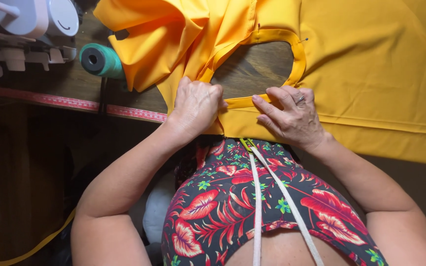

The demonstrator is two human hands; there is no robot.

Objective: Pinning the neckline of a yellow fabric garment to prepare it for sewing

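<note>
A yellow fabric garment (371, 74) lies spread over a dark wooden table (252, 66), with a curved bound opening (299, 59) showing the wood through it. My left hand (195, 103) is closed, pinching the folded yellow binding strip (240, 102) at the near edge of the opening. My right hand (289, 116), with a ring on one finger, lies flat on the fabric, its fingertips pressing the same strip just right of my left hand. A pin (305, 39) sticks out at the opening's right edge.
A white sewing machine (25, 29) stands at the far left, a teal thread spool (99, 60) beside it. A red measuring tape (75, 103) runs along the table's front edge. A white tape hangs over my floral top (272, 187).
</note>
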